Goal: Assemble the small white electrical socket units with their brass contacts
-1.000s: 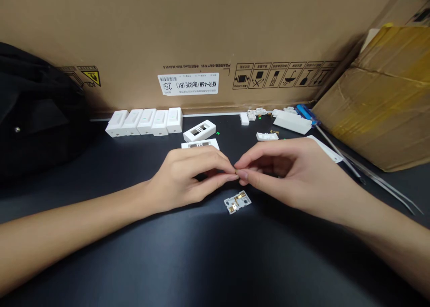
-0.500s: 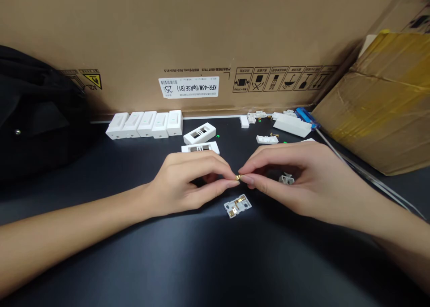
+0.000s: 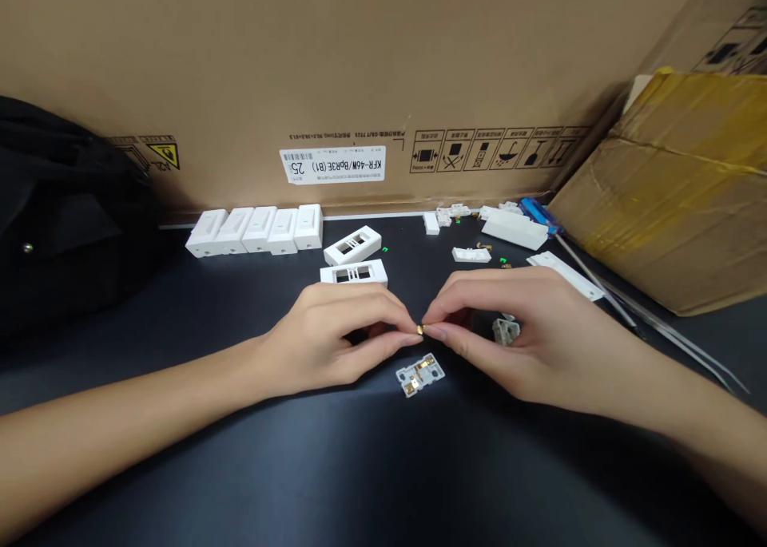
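Between the fingertips of both hands is a small brass piece (image 3: 420, 330), mostly covered by the fingers. My left hand (image 3: 353, 331) pinches it from the left, thumb and forefinger closed. From the right, my right hand (image 3: 509, 323) pinches its other side between thumb and forefinger. Just below the fingertips, a pale switch base (image 3: 420, 374) with brass contacts lies on the dark table (image 3: 383, 467). A greyish-white plastic part (image 3: 506, 330) shows partly behind the right thumb. Two white switch frames (image 3: 353, 246) with rectangular openings lie beyond my left hand.
Several white switches (image 3: 260, 227) stand in a row at the back left, near a black bag (image 3: 65, 212). White plastic parts (image 3: 471, 255), a long cover (image 3: 515, 229) and a blue-handled screwdriver (image 3: 536, 212) lie back right. Cardboard boxes (image 3: 665, 188) border the table.
The view has tilted slightly, so everything sits a little lower. Both hands keep their pinch on the brass piece, and their fingertips have drawn slightly closer together.
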Action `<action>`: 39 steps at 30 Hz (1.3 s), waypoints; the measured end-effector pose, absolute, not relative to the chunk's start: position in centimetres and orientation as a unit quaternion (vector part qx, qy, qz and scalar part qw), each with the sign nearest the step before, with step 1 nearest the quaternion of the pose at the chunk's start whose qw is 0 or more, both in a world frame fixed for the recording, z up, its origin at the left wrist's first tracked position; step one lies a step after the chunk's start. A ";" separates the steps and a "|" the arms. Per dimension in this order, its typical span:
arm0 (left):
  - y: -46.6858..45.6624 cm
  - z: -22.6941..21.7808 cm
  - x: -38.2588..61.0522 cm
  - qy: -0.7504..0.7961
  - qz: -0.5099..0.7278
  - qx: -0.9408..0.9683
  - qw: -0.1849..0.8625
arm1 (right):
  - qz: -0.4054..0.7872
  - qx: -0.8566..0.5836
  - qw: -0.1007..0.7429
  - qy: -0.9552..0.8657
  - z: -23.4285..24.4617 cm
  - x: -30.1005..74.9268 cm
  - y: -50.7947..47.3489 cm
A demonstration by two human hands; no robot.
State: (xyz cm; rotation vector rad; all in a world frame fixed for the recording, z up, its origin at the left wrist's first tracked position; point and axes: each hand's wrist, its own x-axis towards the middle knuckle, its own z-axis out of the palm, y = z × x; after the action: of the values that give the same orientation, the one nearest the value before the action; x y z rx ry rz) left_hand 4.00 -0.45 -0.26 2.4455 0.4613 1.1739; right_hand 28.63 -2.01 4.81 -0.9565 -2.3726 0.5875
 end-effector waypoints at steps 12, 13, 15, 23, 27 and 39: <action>-0.5 -0.2 4.1 0.158 0.404 0.873 0.224 | 0.232 -0.334 0.204 -0.891 4.7 29.5 -1.9; -0.6 -0.1 4.0 0.166 0.393 0.876 0.226 | 0.233 -0.328 0.195 -0.894 4.7 29.5 -1.9; -0.7 0.0 3.9 0.172 0.368 0.885 0.229 | 0.238 -0.319 0.172 -0.901 4.8 29.6 -1.9; -0.4 -0.2 4.0 0.158 0.276 0.925 0.210 | 0.243 -0.277 0.146 -0.918 4.3 29.7 -2.0; -0.2 -0.1 3.8 0.147 0.265 0.929 0.212 | 0.233 -0.268 0.147 -0.923 3.8 29.8 -2.0; 0.0 0.0 3.9 0.131 0.258 0.934 0.208 | 0.137 -0.281 0.119 -0.943 3.4 30.1 -2.4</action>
State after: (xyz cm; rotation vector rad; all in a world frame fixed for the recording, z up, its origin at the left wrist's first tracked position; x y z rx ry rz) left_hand 3.93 0.02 -0.01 2.6005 0.3636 0.7187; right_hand 30.11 -2.42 3.36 -0.8205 -2.7563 0.4001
